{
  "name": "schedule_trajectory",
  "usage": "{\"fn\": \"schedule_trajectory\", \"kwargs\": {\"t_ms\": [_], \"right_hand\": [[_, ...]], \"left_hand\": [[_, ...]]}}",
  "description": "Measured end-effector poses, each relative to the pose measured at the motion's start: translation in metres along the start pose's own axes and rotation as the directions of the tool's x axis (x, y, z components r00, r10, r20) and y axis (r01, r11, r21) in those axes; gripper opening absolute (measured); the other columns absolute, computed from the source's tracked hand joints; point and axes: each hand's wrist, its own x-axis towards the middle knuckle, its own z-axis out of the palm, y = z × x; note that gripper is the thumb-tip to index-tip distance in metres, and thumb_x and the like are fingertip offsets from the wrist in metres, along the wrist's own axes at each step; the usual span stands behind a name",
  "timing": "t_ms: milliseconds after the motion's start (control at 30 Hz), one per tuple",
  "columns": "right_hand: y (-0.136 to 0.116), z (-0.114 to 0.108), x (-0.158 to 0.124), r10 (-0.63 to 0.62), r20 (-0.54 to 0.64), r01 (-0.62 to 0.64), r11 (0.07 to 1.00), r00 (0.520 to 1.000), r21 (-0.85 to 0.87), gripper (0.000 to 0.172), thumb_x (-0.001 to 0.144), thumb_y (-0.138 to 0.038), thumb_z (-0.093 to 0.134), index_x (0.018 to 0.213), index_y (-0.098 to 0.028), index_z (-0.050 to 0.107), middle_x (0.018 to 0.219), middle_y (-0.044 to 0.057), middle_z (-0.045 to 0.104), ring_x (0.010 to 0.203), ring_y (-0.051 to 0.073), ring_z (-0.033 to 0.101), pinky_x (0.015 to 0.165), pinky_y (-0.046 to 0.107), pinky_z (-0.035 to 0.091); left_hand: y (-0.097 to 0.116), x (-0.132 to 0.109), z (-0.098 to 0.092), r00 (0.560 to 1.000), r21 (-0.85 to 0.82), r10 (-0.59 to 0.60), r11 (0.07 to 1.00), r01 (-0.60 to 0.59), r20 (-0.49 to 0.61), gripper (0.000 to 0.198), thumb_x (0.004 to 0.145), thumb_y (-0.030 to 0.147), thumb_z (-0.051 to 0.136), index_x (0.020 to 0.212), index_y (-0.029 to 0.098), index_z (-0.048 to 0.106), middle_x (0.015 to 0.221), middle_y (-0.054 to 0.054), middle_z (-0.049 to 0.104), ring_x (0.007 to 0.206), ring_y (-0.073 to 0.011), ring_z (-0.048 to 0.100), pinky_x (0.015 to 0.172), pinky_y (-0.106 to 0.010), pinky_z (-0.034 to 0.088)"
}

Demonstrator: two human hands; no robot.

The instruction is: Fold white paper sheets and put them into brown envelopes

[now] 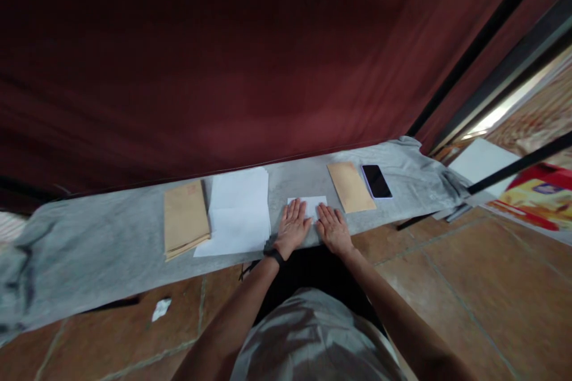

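A small folded white paper (308,201) lies on the grey cloth-covered table near its front edge. Flat on its left part rests my left hand (292,227), fingers stretched out, with a dark band on the wrist. My right hand (333,229) presses on the paper's right part, also flat with fingers extended. The hands cover much of the sheet. To the left is a stack of larger white paper (239,211) with a crease across it. Just right of my right hand lies a single brown envelope (351,186).
A stack of brown envelopes (184,214) sits left of the white sheets. A phone (376,181) lies at the right on the grey cloth (111,238). Behind hangs a dark red curtain (268,71). A crumpled white scrap (161,308) is on the tiled floor, and a red-yellow box (540,196) stands far right.
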Motion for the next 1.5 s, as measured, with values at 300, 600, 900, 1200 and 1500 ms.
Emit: {"fn": "schedule_trajectory", "kwargs": {"t_ms": [300, 600, 900, 1200, 1500], "right_hand": [[0.002, 0.002, -0.002, -0.015, -0.012, 0.016, 1.000, 1.000, 0.016, 0.053, 0.106, -0.034, 0.032, 0.152, -0.010, 0.041, 0.156, 0.015, 0.044, 0.143, 0.029, 0.042, 0.119, 0.049, 0.024], [0.005, 0.001, -0.003, -0.030, -0.006, 0.030, 0.999, 1.000, 0.016, 0.055, 0.105, -0.035, 0.030, 0.153, -0.010, 0.040, 0.156, 0.016, 0.043, 0.143, 0.030, 0.042, 0.118, 0.050, 0.025], [0.014, -0.002, -0.015, -0.002, -0.036, 0.003, 0.999, 0.999, 0.034, 0.058, 0.106, -0.038, 0.034, 0.155, -0.009, 0.034, 0.156, 0.018, 0.043, 0.144, 0.031, 0.040, 0.118, 0.051, 0.029], [0.007, -0.009, -0.014, 0.074, -0.037, -0.071, 0.993, 0.997, 0.094, 0.059, 0.107, -0.042, 0.031, 0.152, -0.005, 0.040, 0.156, 0.021, 0.041, 0.146, 0.033, 0.037, 0.118, 0.052, 0.029], [-0.029, -0.009, -0.006, -0.025, 0.080, 0.010, 0.983, 0.997, 0.182, 0.054, 0.106, -0.038, 0.037, 0.154, -0.013, 0.039, 0.158, 0.014, 0.041, 0.148, 0.028, 0.035, 0.122, 0.049, 0.025]], "left_hand": [[-0.014, -0.019, -0.014, 1.000, 0.004, 0.000, 1.000, 0.000, -0.022, 0.060, 0.103, 0.043, 0.033, 0.155, 0.015, 0.035, 0.164, -0.012, 0.030, 0.154, -0.0261, 0.022, 0.126, -0.050, 0.014], [-0.013, -0.047, -0.023, 0.968, 0.011, 0.247, 0.969, -0.247, 0.035, 0.060, 0.104, 0.050, 0.032, 0.156, 0.020, 0.033, 0.165, -0.007, 0.028, 0.155, -0.0218, 0.019, 0.127, -0.044, 0.012], [-0.016, -0.047, -0.021, 0.959, 0.032, 0.283, 0.959, -0.283, -0.001, 0.064, 0.102, 0.052, 0.038, 0.155, 0.016, 0.034, 0.164, -0.012, 0.031, 0.153, -0.0247, 0.024, 0.126, -0.047, 0.017], [-0.016, -0.047, -0.015, 0.957, 0.034, 0.288, 0.957, -0.287, -0.043, 0.063, 0.102, 0.051, 0.039, 0.155, 0.016, 0.036, 0.163, -0.013, 0.032, 0.153, -0.0254, 0.025, 0.125, -0.047, 0.019], [-0.019, -0.045, -0.013, 0.959, 0.022, 0.280, 0.960, -0.279, -0.053, 0.064, 0.102, 0.049, 0.042, 0.154, 0.014, 0.036, 0.163, -0.015, 0.032, 0.152, -0.0273, 0.026, 0.124, -0.049, 0.020]]}}
